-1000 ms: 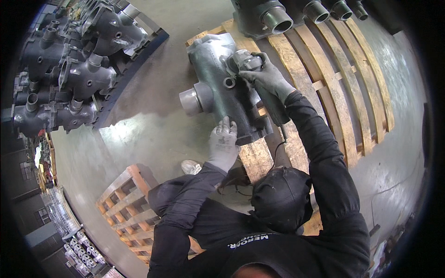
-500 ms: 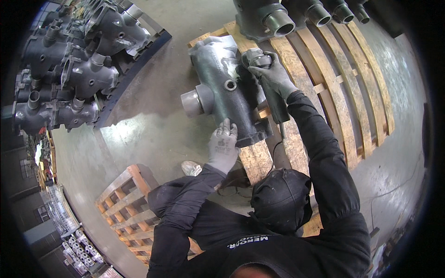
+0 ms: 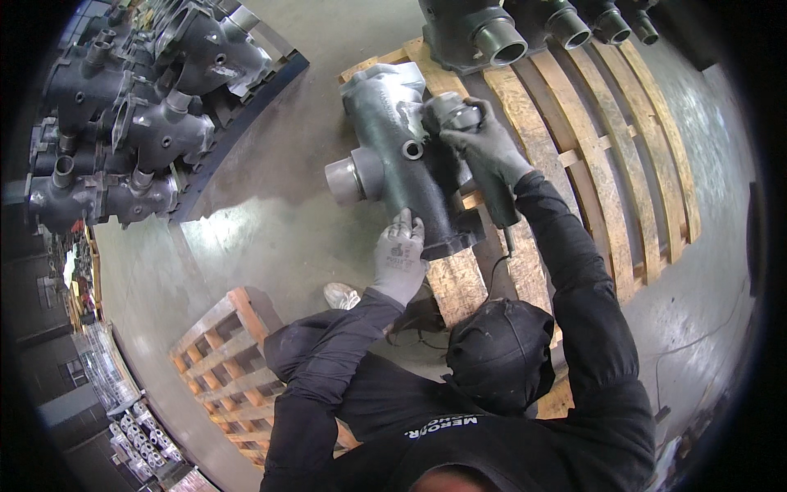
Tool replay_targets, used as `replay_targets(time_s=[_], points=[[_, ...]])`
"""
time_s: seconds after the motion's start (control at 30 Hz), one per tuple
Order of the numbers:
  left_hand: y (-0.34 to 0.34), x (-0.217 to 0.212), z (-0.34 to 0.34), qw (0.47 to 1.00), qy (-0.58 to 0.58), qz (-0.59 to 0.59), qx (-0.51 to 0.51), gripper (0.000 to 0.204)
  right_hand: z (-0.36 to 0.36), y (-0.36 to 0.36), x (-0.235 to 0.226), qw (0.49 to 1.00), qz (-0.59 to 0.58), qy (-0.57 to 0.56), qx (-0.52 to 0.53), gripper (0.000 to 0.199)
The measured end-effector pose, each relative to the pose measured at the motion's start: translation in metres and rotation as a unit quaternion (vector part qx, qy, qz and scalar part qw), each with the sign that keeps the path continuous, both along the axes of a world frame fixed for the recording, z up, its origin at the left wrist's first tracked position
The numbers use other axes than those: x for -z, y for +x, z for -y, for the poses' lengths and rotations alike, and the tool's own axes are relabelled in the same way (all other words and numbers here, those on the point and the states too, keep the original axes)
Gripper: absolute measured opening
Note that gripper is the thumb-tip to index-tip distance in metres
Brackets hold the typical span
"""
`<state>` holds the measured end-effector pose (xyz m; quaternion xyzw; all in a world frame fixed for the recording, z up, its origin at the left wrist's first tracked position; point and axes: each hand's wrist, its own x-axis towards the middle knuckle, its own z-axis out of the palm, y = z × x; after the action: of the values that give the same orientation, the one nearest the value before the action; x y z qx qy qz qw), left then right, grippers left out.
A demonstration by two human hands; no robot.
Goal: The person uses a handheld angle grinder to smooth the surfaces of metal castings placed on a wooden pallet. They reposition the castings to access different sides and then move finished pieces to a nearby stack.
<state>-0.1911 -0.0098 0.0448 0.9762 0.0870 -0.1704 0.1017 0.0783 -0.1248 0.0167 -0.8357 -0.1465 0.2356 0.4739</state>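
A dark metal pipe casting (image 3: 402, 184) lies lengthwise in front of me at the left edge of a wooden pallet. A bare-metal stub points out of its left side, and its far end is lighter, brighter metal. My gloved right hand (image 3: 494, 149) is wrapped round the front of a corded angle grinder (image 3: 497, 199). The grinder's head is at the casting's upper right side; its disc is hidden, so contact cannot be made out. My gloved left hand (image 3: 399, 261) lies on the casting's near end with its fingers stretched out.
More castings (image 3: 499, 41) stand on the far side of the slatted pallet (image 3: 537, 135). Several others are stacked at the left (image 3: 168, 135) on a dark base. A smaller pallet (image 3: 221, 361) is at lower left. The grinder's cord (image 3: 494, 271) runs down beside my knee.
The grinder and my right hand have shifted slightly toward me along the casting. My left hand stays at the near end. The whole view has moved a little.
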Motion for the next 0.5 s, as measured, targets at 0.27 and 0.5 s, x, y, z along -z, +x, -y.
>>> replay_targets(time_s=[0.27,0.5], points=[[-0.003,0.000,-0.001,1.000,-0.001,0.005,0.001,0.088,-0.001,-0.006,-0.011,1.000,0.011,-0.017,0.015,0.091],[-0.001,0.001,0.000,1.000,0.009,-0.003,0.002,0.089,-0.004,-0.017,-0.009,0.997,0.035,0.042,-0.059,0.092]])
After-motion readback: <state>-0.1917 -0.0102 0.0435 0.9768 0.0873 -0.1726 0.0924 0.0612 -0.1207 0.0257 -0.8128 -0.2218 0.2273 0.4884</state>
